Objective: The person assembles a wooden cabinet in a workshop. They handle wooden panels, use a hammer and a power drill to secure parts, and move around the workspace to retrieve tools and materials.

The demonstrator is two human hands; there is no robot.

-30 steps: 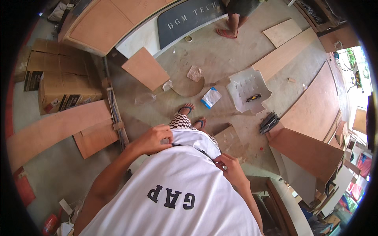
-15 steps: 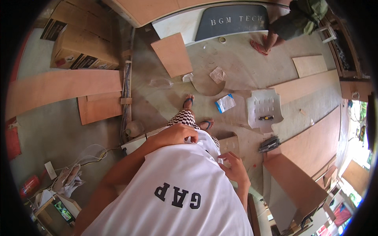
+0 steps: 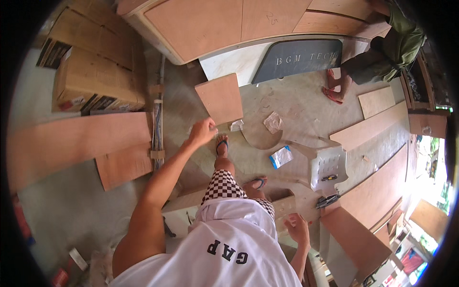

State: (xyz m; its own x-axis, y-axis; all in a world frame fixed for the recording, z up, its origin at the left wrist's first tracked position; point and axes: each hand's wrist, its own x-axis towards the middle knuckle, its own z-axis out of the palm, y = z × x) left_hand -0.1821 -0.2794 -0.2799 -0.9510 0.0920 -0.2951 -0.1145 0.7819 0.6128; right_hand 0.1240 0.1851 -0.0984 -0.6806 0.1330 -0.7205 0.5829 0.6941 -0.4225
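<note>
Left hand (image 3: 203,131): I view it extended forward, near the lower edge of the wooden panel (image 3: 221,98); fingers curled inward; I cannot tell whether they pinch anything.
Right hand (image 3: 298,228): I view it beside the white shirt (image 3: 229,234), apart from it; fingers loosely bent, slightly spread.
Wooden panel: lies ahead of the feet, beside the white board (image 3: 228,67); I cannot confirm hand contact.
Plastic chair (image 3: 321,162): ahead, toward the right; yellow-and-black tool (image 3: 330,178) on it.
Blue-edged packet (image 3: 281,157): between panel and chair.
</note>
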